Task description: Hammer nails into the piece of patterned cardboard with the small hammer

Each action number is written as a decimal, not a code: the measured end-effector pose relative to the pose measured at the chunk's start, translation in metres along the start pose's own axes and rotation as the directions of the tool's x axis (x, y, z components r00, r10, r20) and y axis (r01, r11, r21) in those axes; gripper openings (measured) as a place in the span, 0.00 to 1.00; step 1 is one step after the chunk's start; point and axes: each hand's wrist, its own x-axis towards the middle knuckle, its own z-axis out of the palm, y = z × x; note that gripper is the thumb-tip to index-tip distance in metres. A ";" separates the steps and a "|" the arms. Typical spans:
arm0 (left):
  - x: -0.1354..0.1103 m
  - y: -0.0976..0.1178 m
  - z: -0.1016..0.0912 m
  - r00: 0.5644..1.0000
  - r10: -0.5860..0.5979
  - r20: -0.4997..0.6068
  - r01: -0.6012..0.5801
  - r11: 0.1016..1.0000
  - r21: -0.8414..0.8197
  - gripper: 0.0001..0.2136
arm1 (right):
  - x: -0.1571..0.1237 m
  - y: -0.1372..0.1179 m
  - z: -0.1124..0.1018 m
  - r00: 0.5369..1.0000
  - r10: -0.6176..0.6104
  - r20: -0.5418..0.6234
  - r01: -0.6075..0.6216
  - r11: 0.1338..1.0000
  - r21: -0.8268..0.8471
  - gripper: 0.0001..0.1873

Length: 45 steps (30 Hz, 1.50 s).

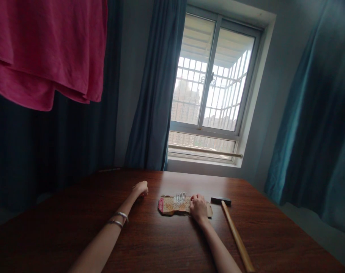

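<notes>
A worn, flat board (pixel 172 205) with a dotted surface and a pink left end lies on the table. Several thin nails (pixel 181 196) stand upright in a row near its middle. My right hand (pixel 198 207) rests over the right part of this board, fingers bent and closed; whatever is under the fingertips is hidden. Left of the board, my left hand (pixel 141 188) is closed in a loose fist just above or on the table, and its contents do not show. A hammer (pixel 224 206) with a black head and long wooden handle lies right of my right hand.
The brown wooden table (pixel 161 242) spans the foreground. A barred window (pixel 212 76) is behind it, between blue curtains (pixel 158 94). Pink cloth (pixel 49 53) hangs at the upper left.
</notes>
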 end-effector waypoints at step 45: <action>-0.008 0.092 0.078 0.851 0.490 -0.190 -0.474 0.558 -0.681 0.18 | 0.012 -0.021 -0.017 0.980 0.197 -0.037 -0.068 0.501 0.863 0.24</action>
